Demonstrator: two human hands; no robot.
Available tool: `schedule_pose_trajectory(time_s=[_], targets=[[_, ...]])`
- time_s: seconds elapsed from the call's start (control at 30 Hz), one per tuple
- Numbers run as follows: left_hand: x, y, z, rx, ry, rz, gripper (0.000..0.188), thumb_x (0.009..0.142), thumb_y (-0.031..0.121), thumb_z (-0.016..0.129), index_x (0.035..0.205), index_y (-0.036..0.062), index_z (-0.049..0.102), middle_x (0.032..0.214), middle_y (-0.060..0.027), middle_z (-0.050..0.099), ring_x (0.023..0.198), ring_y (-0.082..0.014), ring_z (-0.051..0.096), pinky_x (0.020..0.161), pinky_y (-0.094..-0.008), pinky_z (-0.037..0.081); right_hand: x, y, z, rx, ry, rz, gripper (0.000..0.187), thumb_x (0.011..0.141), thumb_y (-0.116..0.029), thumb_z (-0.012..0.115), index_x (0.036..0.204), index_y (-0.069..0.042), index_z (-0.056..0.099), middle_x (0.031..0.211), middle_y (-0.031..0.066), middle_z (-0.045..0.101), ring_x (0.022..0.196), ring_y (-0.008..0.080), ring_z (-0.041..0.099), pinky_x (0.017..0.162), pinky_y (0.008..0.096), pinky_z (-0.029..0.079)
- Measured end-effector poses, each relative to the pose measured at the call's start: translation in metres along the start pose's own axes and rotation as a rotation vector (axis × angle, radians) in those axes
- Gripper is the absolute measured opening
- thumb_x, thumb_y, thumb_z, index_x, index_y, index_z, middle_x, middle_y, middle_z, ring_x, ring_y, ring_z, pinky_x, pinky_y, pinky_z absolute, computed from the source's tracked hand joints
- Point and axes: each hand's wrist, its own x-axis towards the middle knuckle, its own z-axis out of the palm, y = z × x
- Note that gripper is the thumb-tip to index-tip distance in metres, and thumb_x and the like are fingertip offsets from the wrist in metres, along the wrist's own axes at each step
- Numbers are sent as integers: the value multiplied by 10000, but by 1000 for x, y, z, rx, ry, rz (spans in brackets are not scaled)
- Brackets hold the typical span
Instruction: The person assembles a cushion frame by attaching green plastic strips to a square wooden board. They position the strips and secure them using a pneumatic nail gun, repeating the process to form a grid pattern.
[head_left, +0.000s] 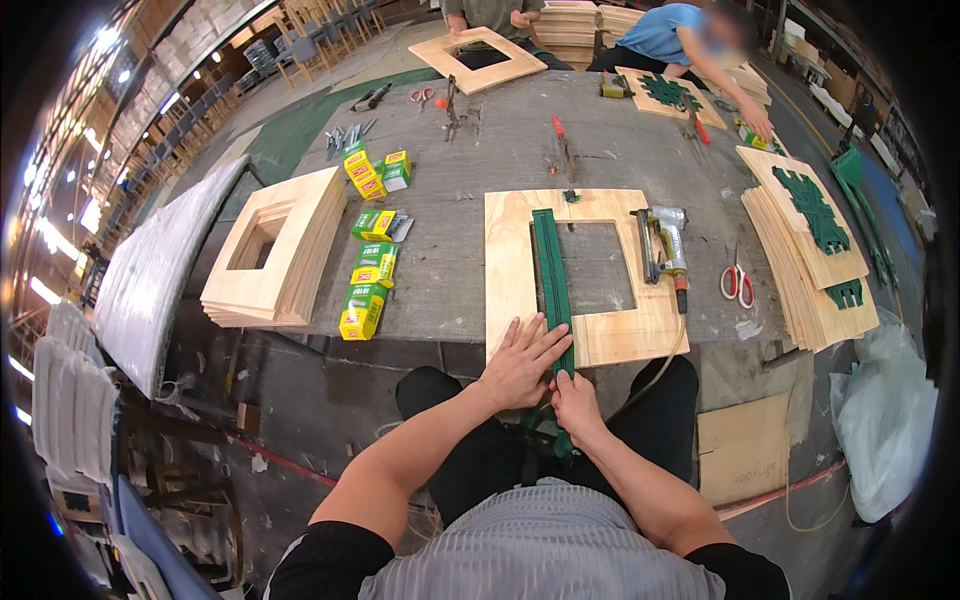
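Observation:
A plywood frame [510, 265] with a square opening lies in front of me, its near edge at the table's front edge. Green webbing straps [548, 260] run lengthwise over it, along the left side of the opening. My left hand [522, 362] presses on the straps at the near edge, fingers stretched out and spread. Just below it, my right hand [580, 408] is closed round the near end of the webbing, which hangs over my lap. A pneumatic staple gun [668, 245] rests on the frame's right side, its hose trailing toward me.
Plywood frames are stacked at left [290, 250] and, with green webbing on top, at right [810, 255]. Staple boxes [365, 310] stand beside the left stack. Red-handled scissors [738, 286] and pliers [563, 145] lie on the table [440, 240]. Two people work across it.

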Motion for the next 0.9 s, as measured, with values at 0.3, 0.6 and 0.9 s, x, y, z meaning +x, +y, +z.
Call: schedule_pose_trajectory(time_s=[0.3,0.6,0.9], targets=[[-3,-4,11,71,54,99,747,838,241,690,1541,164,449,1601,-43,422,1494,-348,350,1211,-643,216,-15,-9,-8,50,-38,119,333,1106,-310,452,908,-63,556,654,-7,491,505,95,403,455,285,315],[-2,-3,12,114,44,147,722,847,221,695,1527,155,463,1575,-38,453,1490,-329,361,1208,-633,241,-22,-10,-12,87,-58,159,315,1099,-309,455,922,-67,552,634,-17,464,472,97,381,417,283,287],[-2,-6,15,132,46,171,718,844,220,698,1522,163,470,1569,-29,459,1481,-323,374,1207,-627,255,-26,-8,-15,105,-61,164,303,1100,-296,454,924,-65,544,620,-18,450,465,97,369,420,280,285]])
